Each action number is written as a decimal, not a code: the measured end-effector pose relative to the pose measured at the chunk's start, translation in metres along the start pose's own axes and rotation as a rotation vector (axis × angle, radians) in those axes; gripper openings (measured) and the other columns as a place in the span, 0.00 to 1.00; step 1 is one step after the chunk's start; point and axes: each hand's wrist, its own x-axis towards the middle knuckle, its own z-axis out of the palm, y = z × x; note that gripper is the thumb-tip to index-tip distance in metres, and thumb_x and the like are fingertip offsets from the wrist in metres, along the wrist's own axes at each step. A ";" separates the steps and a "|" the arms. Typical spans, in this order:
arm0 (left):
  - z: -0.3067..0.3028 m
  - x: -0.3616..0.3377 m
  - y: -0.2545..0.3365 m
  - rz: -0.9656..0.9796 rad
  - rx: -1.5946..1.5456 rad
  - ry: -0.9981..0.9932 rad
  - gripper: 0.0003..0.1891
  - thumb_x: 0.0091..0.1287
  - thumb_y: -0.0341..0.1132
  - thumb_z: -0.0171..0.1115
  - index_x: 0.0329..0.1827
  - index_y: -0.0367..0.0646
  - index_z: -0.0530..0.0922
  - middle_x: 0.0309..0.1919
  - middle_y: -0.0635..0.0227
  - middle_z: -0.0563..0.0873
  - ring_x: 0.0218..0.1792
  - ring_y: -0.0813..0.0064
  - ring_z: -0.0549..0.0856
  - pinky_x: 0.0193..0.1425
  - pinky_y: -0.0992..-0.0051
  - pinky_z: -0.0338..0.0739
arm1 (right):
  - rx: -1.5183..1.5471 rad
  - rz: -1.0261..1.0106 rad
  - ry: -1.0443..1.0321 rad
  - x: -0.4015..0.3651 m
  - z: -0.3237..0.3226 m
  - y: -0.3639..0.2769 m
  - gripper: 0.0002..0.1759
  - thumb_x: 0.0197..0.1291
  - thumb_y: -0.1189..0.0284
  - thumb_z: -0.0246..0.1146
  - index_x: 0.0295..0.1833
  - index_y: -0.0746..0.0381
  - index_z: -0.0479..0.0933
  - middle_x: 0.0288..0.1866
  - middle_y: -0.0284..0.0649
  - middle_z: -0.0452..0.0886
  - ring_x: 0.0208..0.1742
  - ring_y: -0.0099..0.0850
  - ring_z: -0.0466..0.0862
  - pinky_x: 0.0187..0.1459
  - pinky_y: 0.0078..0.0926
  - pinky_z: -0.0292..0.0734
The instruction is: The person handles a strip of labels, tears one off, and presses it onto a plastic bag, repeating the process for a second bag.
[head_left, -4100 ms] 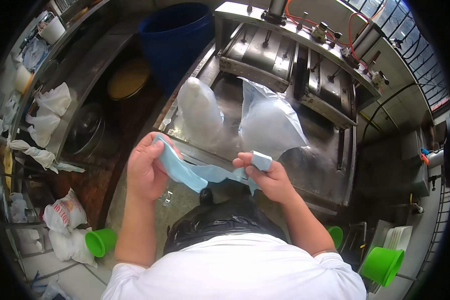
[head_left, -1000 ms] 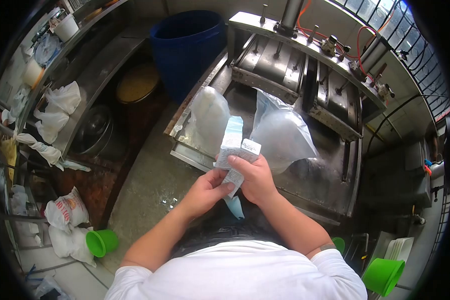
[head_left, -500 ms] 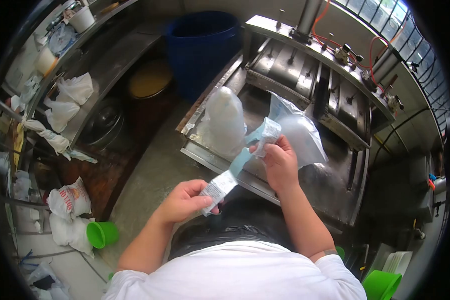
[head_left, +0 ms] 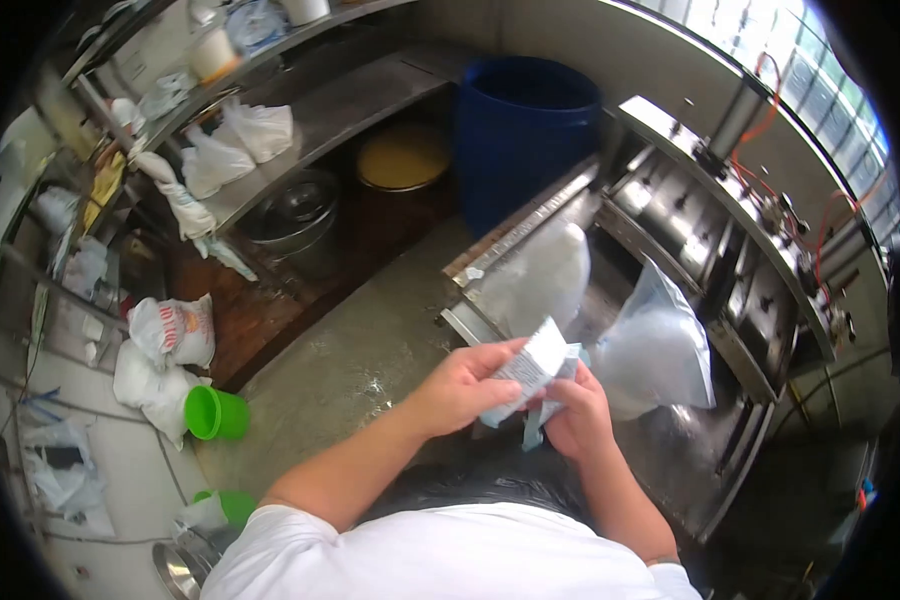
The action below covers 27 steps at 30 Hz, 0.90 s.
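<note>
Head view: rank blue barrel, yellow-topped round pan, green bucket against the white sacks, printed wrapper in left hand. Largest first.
1. Blue barrel, clearly largest
2. Yellow-topped round pan
Unranked, both smaller: green bucket and printed wrapper. Too close to call; the wrapper is nearer the camera and partly covered.

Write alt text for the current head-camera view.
A left hand and a right hand hold printed silver-and-blue packaging close together. Beyond them, two cloudy plastic bags rest on a metal table, in front of a press-like metal machine. A large blue barrel stands behind.
</note>
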 end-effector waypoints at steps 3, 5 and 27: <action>0.000 0.003 -0.007 -0.028 -0.030 0.004 0.29 0.75 0.25 0.59 0.79 0.29 0.69 0.58 0.56 0.88 0.53 0.74 0.89 0.59 0.70 0.85 | 0.082 0.024 0.017 -0.001 0.013 0.002 0.20 0.69 0.78 0.61 0.65 0.69 0.74 0.49 0.45 0.85 0.41 0.34 0.85 0.48 0.39 0.85; -0.001 0.004 -0.009 -0.047 -0.078 0.000 0.27 0.75 0.26 0.60 0.78 0.30 0.71 0.53 0.59 0.90 0.51 0.75 0.89 0.57 0.71 0.85 | 0.059 0.039 -0.022 -0.002 0.012 0.000 0.20 0.70 0.77 0.61 0.66 0.69 0.74 0.50 0.45 0.86 0.43 0.35 0.86 0.49 0.40 0.85; -0.001 -0.006 -0.018 -0.103 -0.041 -0.082 0.09 0.73 0.29 0.62 0.51 0.35 0.82 0.46 0.69 0.89 0.48 0.81 0.85 0.58 0.76 0.78 | -0.052 -0.178 -0.164 -0.014 0.010 -0.014 0.37 0.64 0.78 0.59 0.80 0.68 0.63 0.58 0.49 0.83 0.53 0.41 0.87 0.51 0.37 0.85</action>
